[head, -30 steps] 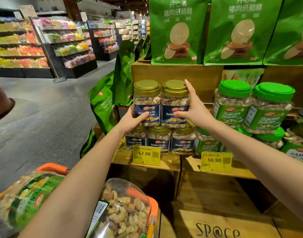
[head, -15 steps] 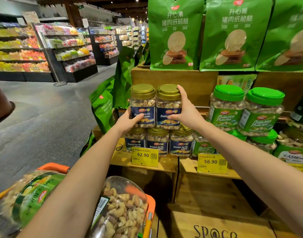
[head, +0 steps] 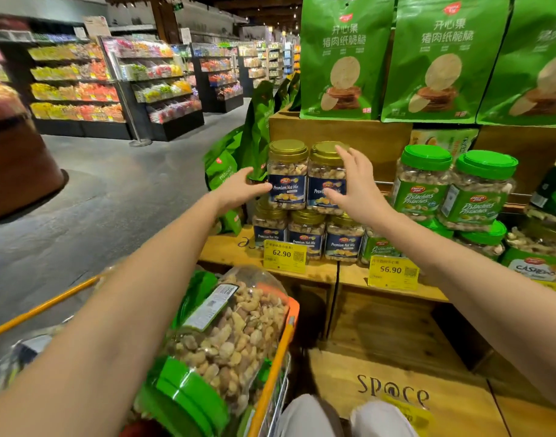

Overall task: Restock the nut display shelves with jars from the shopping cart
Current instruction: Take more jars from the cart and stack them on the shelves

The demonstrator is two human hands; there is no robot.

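Head view: the left hand and right hand are coming off the two gold-lidded jars, which they were squeezing together half a second ago. Both hands are now spreading, fingers loose, the left thumb just beside the left jar's label. The pair is standing upright, side by side, on the lids of the lower row of jars on the wooden shelf, so this placement is likely done. All are showing mixed nuts through clear walls. In the cart a green-lidded jar of nuts is lying on its side, waiting.
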